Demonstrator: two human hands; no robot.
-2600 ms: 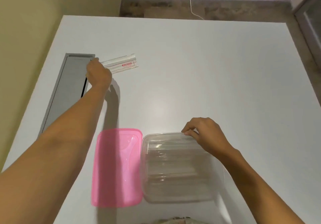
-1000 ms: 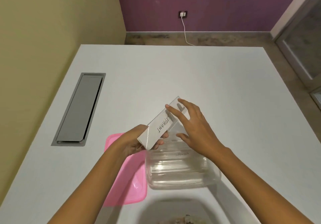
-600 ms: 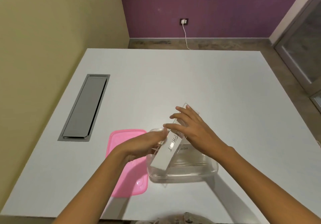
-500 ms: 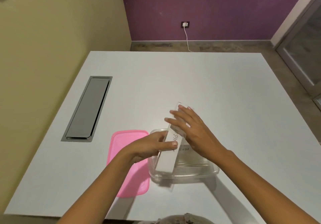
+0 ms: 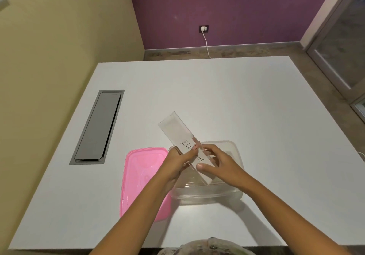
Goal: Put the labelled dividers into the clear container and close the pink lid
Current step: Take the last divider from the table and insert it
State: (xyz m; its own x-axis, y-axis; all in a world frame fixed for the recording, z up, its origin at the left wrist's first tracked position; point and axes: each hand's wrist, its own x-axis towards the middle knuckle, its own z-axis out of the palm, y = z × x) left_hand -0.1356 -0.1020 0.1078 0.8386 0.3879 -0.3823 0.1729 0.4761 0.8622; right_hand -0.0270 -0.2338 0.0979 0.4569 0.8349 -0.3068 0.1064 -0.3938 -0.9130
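**Divider askew over the container**

Left hand (image 5: 178, 160) and right hand (image 5: 219, 162) both gripping the labelled divider (image 5: 182, 139), tilted, lower end inside the clear container (image 5: 233, 190), upper end poking out past the far rim. Likely to jam crosswise or stand too high for the pink lid (image 5: 138, 175), lying just left on the bench (image 5: 237, 100). Label partly covered by fingers; other dividers inside hard to make out.

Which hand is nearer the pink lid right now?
Left. The left hand is over the gap between the pink lid and the container, its wrist crossing the lid's edge. The right hand is over the container, farther away. Both grip the divider.
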